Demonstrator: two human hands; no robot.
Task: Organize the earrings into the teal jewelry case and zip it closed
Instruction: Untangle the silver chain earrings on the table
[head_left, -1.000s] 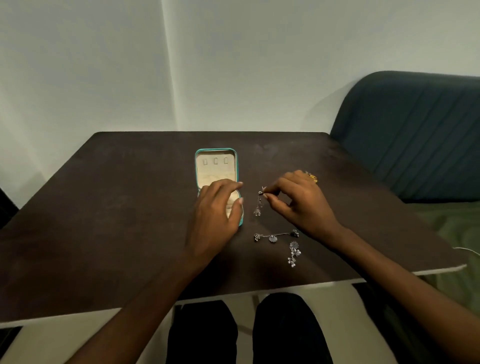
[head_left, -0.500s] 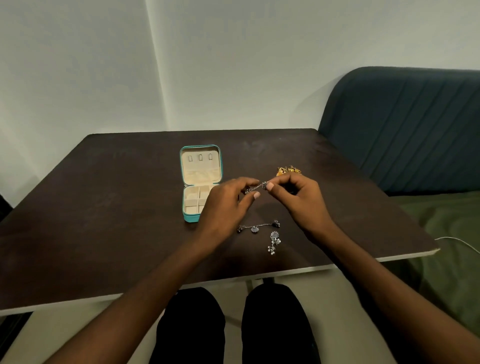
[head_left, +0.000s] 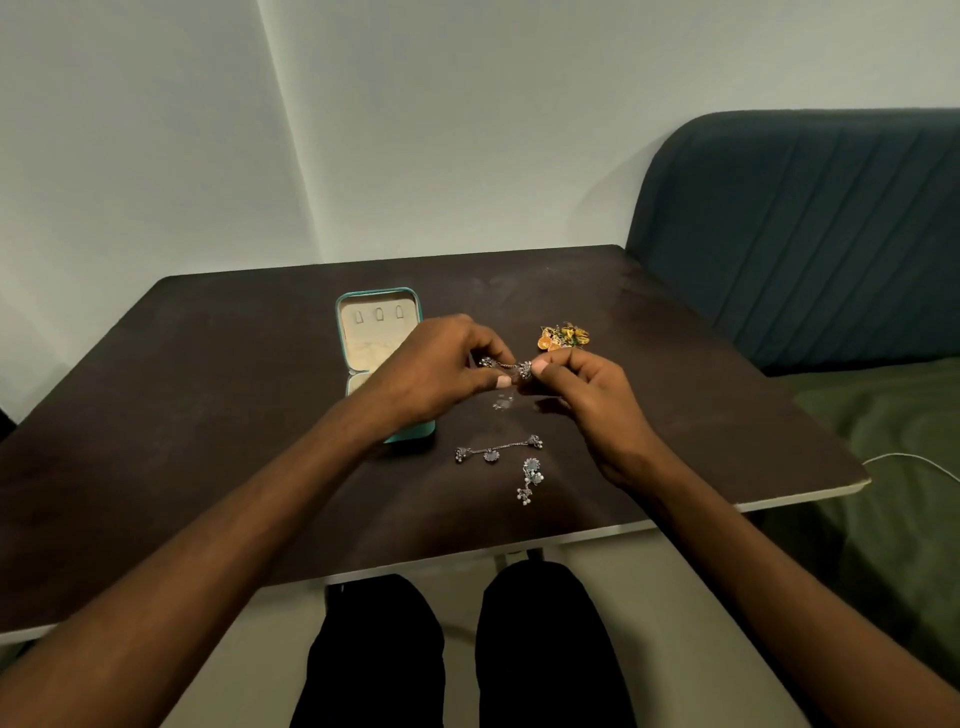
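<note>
Both hands, left hand (head_left: 441, 369) and right hand (head_left: 587, 389), pinch a silver chain earring (head_left: 506, 365) above the table (head_left: 208, 415), right beside the open teal jewelry case (head_left: 377, 332).

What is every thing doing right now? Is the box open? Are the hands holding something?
Case: open, lid laid back, on the table.
Left hand: pinching one end of the silver earring.
Right hand: pinching the other end.
Silver earring: held up between both hands, above the table.
Chain earring: lying loose on the table.
Drop earring: lying loose on the table.
Orange earrings: piled on the table, untouched.
</note>
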